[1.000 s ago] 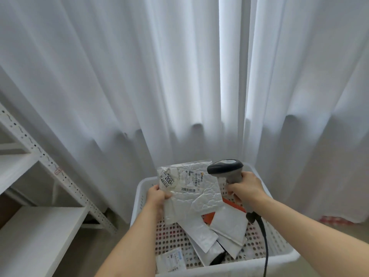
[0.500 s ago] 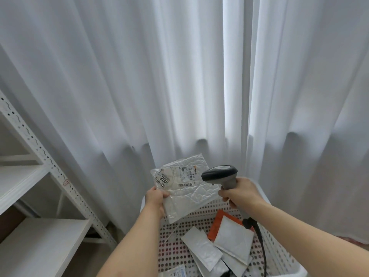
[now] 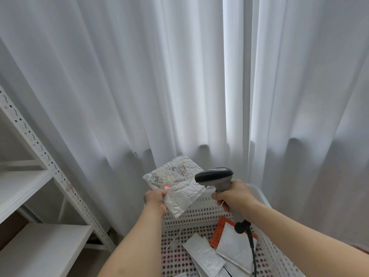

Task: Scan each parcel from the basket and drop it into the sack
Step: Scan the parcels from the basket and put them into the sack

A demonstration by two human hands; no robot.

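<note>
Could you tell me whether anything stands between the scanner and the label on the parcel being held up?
Nothing visible does: the scanner faces the parcel across open air, and its red light already falls on the parcel's lower left.

Single head-mounted wide-angle view, aimed forward and slightly down. Frame is mostly filled by a white curtain (image 3: 179, 86), seen close. Both forearms are seen entering from the bottom edge. A perforated white basket (image 3: 201, 213) is cropped at the bottom right, a white shelf rack (image 3: 36, 176) at the left edge. Straight lines are bowed toward the edges.
</note>
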